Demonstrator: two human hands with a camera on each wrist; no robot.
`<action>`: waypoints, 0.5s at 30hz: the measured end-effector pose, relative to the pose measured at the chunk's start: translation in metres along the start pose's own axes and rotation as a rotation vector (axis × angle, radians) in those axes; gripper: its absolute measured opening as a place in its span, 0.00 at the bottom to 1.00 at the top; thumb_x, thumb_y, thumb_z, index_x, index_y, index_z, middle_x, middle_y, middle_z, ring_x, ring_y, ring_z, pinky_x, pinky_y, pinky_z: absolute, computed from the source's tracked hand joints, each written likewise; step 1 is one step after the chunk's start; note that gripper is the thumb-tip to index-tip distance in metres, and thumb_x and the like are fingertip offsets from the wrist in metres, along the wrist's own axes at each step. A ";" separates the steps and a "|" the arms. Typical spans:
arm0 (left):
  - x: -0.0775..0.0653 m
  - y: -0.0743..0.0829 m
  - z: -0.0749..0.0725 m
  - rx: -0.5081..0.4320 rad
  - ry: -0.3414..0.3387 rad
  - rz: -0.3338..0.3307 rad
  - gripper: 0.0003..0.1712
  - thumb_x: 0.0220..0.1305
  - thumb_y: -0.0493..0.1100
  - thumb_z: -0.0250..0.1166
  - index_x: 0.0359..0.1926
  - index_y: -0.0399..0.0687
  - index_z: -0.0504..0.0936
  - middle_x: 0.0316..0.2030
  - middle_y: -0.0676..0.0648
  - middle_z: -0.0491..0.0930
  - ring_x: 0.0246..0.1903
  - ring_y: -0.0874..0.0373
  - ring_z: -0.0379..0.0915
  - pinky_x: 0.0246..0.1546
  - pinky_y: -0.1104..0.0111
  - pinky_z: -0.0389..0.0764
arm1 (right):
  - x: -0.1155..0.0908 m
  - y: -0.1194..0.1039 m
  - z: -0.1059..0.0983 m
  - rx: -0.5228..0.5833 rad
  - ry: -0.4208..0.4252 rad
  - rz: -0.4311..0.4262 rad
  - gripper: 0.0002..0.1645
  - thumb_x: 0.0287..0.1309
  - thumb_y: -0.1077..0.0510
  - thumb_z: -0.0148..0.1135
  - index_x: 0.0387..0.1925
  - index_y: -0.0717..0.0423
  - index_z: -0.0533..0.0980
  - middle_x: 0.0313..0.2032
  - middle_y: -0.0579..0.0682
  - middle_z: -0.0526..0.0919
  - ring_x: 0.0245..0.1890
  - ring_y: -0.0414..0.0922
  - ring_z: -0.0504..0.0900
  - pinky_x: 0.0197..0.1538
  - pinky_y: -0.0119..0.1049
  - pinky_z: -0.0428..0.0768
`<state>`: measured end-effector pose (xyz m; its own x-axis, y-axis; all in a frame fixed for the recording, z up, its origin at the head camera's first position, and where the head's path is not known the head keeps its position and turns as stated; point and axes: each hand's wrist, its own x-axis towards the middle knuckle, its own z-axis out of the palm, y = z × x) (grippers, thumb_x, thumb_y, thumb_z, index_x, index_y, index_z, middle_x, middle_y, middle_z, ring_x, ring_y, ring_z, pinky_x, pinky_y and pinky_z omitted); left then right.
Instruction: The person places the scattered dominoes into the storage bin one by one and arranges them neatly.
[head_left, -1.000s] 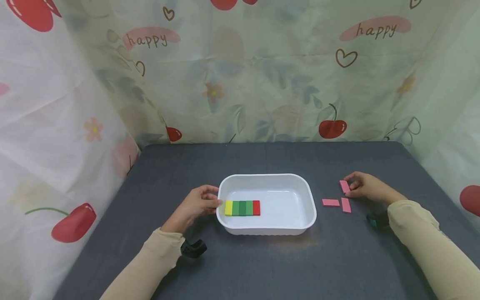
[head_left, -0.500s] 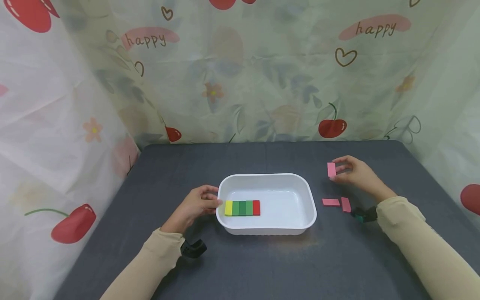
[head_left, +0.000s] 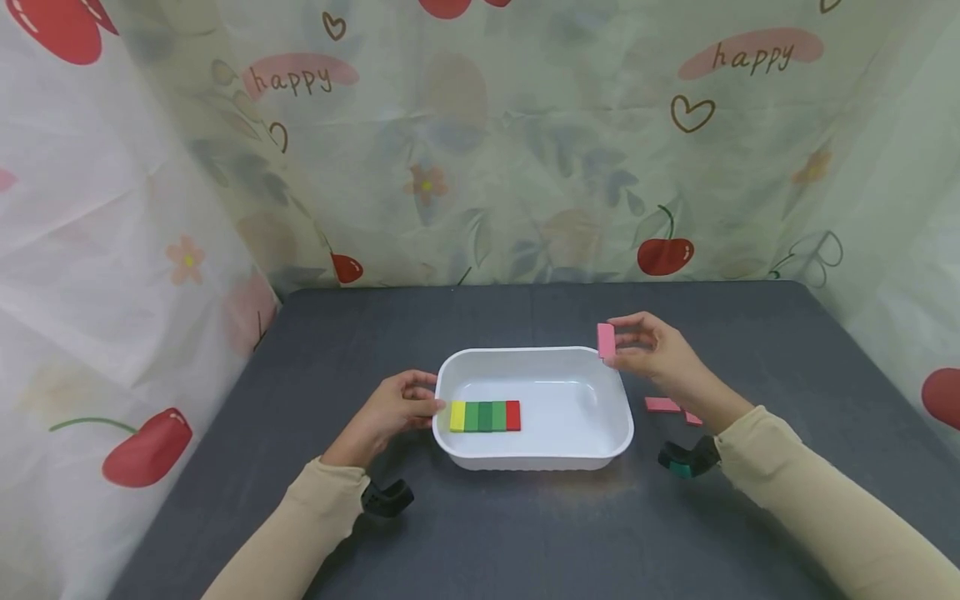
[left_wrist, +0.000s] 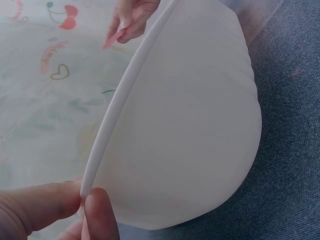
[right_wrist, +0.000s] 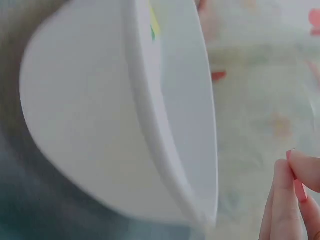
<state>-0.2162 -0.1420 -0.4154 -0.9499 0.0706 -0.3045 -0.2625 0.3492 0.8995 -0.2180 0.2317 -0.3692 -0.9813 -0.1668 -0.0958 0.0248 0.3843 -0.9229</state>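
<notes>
My right hand (head_left: 654,352) pinches a small pink rectangular tile (head_left: 606,341) between thumb and fingers, raised over the back right corner of a white tray (head_left: 570,454). In the right wrist view the same pink tile (right_wrist: 300,191) shows partly behind the fingers. My left hand (head_left: 388,414) grips the tray's left rim; the left wrist view has the thumb and a finger (left_wrist: 100,215) pinching that rim. Inside the tray, tiles stand side by side in a row: a yellow tile (head_left: 457,417), several green tiles (head_left: 485,417) and a red tile (head_left: 513,416).
Right of the tray, a pink tile (head_left: 662,405) lies on the dark grey table (head_left: 525,533). Another pink tile (head_left: 693,419) beside it is partly hidden by my right forearm. A patterned curtain (head_left: 510,167) stands behind the table and along its sides.
My right hand has picked up a pink tile from the group on the right and carried it up and left to the tray. The left hand and the tray stay put.
</notes>
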 end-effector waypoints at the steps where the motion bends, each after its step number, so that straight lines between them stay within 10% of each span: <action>1: 0.000 0.000 0.000 -0.001 -0.002 0.000 0.28 0.56 0.36 0.71 0.57 0.42 0.74 0.38 0.42 0.81 0.32 0.56 0.78 0.37 0.66 0.84 | -0.001 -0.001 0.005 0.001 -0.012 -0.001 0.39 0.56 0.54 0.69 0.65 0.55 0.63 0.56 0.61 0.73 0.52 0.49 0.76 0.58 0.51 0.77; 15: -0.001 0.001 0.000 -0.006 -0.007 0.005 0.28 0.56 0.35 0.71 0.58 0.42 0.74 0.38 0.42 0.81 0.31 0.56 0.78 0.37 0.66 0.84 | -0.003 0.003 0.054 0.043 -0.156 0.064 0.35 0.52 0.55 0.72 0.59 0.59 0.67 0.53 0.59 0.76 0.54 0.50 0.74 0.48 0.36 0.80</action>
<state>-0.2153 -0.1414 -0.4142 -0.9500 0.0785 -0.3022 -0.2589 0.3433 0.9028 -0.2042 0.1840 -0.3918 -0.9359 -0.2836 -0.2089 0.0979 0.3602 -0.9277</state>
